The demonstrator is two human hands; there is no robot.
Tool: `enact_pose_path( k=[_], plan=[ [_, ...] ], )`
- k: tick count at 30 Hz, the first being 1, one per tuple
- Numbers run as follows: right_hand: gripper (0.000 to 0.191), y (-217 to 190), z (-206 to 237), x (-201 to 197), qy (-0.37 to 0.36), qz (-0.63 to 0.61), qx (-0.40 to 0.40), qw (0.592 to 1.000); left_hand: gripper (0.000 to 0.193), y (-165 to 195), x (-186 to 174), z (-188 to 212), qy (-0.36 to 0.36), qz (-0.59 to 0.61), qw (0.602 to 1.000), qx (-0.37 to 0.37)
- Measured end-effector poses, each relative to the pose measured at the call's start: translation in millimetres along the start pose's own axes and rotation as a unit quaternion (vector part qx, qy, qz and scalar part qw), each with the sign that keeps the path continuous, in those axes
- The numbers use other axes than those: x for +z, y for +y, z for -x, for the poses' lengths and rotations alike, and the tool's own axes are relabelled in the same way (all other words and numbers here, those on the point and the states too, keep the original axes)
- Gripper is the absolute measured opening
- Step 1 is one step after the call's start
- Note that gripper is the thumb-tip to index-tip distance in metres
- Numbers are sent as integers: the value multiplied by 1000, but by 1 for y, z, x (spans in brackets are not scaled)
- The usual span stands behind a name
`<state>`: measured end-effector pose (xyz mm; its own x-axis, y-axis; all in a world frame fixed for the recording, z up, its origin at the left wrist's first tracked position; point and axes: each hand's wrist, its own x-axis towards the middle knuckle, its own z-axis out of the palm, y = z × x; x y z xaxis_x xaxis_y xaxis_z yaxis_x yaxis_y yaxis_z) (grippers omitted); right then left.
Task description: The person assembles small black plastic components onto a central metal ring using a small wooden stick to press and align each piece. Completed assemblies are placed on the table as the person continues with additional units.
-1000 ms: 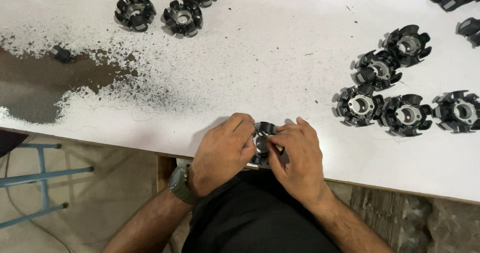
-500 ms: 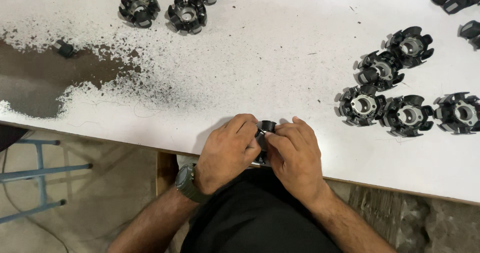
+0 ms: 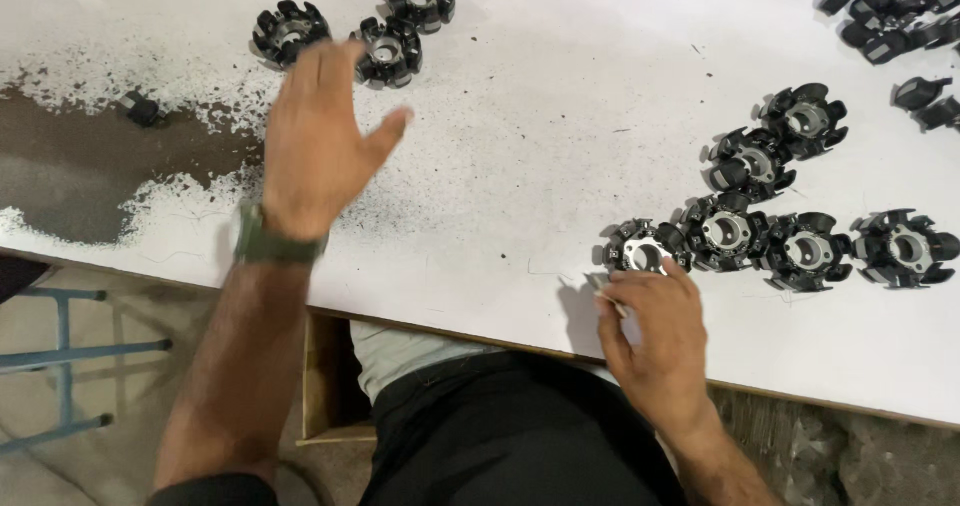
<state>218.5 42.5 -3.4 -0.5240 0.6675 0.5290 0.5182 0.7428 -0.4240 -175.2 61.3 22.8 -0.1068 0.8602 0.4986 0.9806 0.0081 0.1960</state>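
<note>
Change: a moment ago both hands pinched one part at the table edge; now they are apart, and that part is set down.
Left hand (image 3: 318, 146): open wide, empty, near three parts (image 3: 388, 48) at 12 o'clock.
Right hand (image 3: 655, 336): loose, holds nothing clear; fingertips touch the part (image 3: 640, 250).
Part: on the table (image 3: 520, 166), at 12 o'clock from the right hand, beside the row (image 3: 805, 251).

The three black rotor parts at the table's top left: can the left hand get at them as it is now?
Probably yes. The left hand is open, already over the white table just short of the three black rotor parts, with nothing between them.
</note>
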Motion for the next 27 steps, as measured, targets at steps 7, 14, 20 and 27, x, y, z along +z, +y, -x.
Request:
enact_pose_path(
  k=[7, 14, 20, 27],
  plan=[
    [21, 2, -14, 0, 1, 6, 38, 999, 104, 13, 26, -56, -195, 15, 973, -123],
    [21, 18, -19, -12, -24, -5, 40, 999, 129, 65, -16, -5, -148, -139, 979, 33],
    [20, 25, -17, -13, -21, 8, 39, 999, 116, 103, 15, -3, -321, 113, 936, -89],
    [17, 58, -11, -28, 8, 53, 63, 997, 118, 148, -9, 53, -212, 238, 943, 92]
  ],
)
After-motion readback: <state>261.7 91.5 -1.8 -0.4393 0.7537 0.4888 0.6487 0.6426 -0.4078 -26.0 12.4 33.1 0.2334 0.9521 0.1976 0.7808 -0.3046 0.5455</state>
